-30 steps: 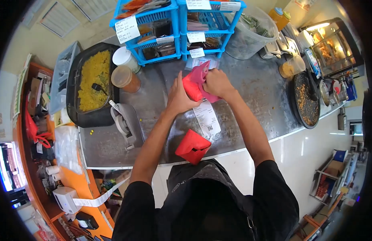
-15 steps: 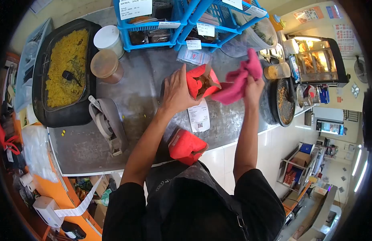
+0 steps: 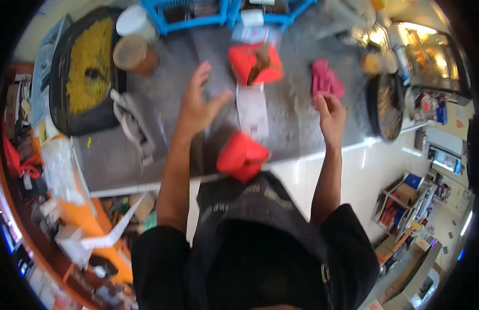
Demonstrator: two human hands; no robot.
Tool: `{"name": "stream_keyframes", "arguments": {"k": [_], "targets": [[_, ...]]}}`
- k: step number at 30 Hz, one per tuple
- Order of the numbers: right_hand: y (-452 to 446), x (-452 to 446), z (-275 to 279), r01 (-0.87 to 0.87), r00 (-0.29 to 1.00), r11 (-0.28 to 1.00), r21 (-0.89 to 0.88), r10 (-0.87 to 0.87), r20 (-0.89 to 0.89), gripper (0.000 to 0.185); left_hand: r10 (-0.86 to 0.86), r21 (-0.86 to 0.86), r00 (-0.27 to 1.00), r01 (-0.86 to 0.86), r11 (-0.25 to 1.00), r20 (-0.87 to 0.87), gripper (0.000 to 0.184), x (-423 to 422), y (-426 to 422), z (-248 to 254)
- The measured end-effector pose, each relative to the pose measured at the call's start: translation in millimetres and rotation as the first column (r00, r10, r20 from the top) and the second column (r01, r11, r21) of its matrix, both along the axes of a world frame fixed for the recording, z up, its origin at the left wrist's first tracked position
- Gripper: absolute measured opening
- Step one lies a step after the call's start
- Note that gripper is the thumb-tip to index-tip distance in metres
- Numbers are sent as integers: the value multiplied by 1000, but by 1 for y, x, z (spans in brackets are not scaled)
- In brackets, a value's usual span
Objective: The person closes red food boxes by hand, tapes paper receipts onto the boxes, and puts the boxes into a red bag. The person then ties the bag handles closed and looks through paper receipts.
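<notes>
My left hand is over the metal table, fingers spread and thumb out, holding nothing. To its right stands a red takeaway box with its top flaps open and brown contents or lining showing. A pink cloth lies crumpled on the table. Just in front of the cloth is my right hand, its fingers loosely bent and apart near the cloth's edge; blur hides whether they touch it. A second red box, folded shut, sits at the near edge. A printed receipt lies between the boxes.
At left are a black tray of yellow rice, a white tub, a brown-filled container and a tape dispenser. Blue baskets stand at the back. A round dark pan is at the right edge.
The red box has left my left hand and stands on the table behind the receipt. My right hand has let go of the pink cloth, now on the table. The view has shifted.
</notes>
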State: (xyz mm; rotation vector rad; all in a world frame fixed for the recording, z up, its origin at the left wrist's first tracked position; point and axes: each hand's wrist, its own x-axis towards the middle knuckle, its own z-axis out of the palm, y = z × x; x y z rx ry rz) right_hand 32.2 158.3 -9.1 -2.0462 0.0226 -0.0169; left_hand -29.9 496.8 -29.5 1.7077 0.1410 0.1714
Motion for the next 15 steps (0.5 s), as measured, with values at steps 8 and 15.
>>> {"name": "stream_keyframes", "arguments": {"k": [8, 15], "targets": [[64, -114, 33, -544, 836, 817, 190, 547, 42, 27, -149, 161, 980, 169, 972, -129, 59, -118, -27, 50], [73, -120, 4, -612, 760, 778, -138, 628, 167, 27, -168, 600, 973, 232, 766, -161, 47, -103, -62, 64]]}}
